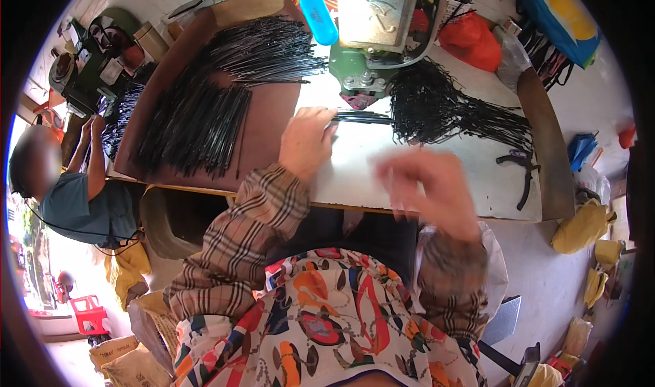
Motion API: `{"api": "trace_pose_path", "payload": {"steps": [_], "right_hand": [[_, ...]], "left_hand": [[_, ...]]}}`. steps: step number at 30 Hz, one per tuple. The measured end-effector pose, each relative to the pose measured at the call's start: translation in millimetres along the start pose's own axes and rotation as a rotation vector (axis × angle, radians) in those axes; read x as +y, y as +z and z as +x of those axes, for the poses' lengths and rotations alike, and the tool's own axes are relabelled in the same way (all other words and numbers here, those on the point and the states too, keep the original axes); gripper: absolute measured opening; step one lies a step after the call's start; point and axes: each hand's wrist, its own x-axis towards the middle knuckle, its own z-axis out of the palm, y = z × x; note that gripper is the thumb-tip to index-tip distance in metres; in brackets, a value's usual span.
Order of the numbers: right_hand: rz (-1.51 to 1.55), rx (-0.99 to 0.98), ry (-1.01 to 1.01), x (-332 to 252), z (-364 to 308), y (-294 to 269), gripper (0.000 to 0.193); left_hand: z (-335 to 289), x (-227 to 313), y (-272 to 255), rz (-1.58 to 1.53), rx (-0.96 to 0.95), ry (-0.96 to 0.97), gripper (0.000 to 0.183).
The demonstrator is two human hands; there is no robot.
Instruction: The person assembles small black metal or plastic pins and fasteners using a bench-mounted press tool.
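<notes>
My left hand is closed around a few thin black strips, which stick out to the right over the white tabletop. To the right of it hangs my right hand, smeared by motion, above the front part of the table; whether it holds anything is unclear. Just beyond the strips stands a green bench press. A tangled heap of black strips lies to its right. On the brown sheet at the left are a neat bundle of straight black strips and a larger pile.
A black-handled tool lies near the table's right end. Raised brown board edges the table. A blue-handled object is beside the press, a red bag behind. At left, another person works at a similar machine.
</notes>
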Motion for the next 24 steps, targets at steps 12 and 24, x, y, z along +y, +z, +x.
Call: {"api": "trace_pose_path", "payload": {"steps": [12, 24], "right_hand": [[-0.864, 0.190, -0.186, 114.0, 80.7, 5.1, 0.019], [-0.486, 0.486, -0.171, 112.1, 78.9, -9.3, 0.011]], "left_hand": [[2.9, 2.9, 26.1, 0.025, 0.123, -0.070, 0.019], [11.1, 5.3, 24.6, 0.021, 0.333, -0.207, 0.021]]}}
